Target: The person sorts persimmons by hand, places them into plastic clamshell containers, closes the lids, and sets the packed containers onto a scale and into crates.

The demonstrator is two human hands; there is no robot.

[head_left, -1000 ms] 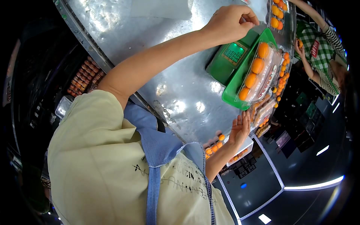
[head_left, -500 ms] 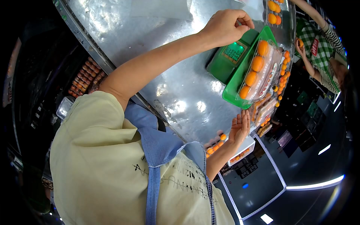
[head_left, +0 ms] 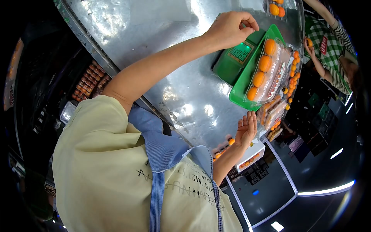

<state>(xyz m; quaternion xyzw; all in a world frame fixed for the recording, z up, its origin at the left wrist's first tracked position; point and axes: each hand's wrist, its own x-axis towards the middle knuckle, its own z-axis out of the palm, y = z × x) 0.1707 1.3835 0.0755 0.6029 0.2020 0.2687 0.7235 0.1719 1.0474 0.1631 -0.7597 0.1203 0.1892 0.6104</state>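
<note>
My left hand [head_left: 235, 29] is closed, thumb and fingers drawn together over the upper end of a green scale [head_left: 235, 58] with a lit display [head_left: 242, 52]. Whatever its fingertips hold, if anything, is too small to tell. On the scale's green tray [head_left: 241, 92] lies a clear plastic pack [head_left: 272, 73] with a row of orange fruit [head_left: 265, 63] along its near side. Just below the tray's lower end, my right hand [head_left: 246, 129] is open, palm visible, with nothing in it.
The scale stands on a metal counter [head_left: 150, 46]. More packs [head_left: 273, 112] and loose orange fruit [head_left: 295, 79] lie beyond the tray. Another fruit pack [head_left: 277, 9] is at the top. Across the counter, a person in a green checked apron [head_left: 320, 42] holds an orange fruit [head_left: 308, 42].
Both hands keep nearly the same pose, my left a little lower and further left in view. The fruit pack at the top has shifted up and left in view.
</note>
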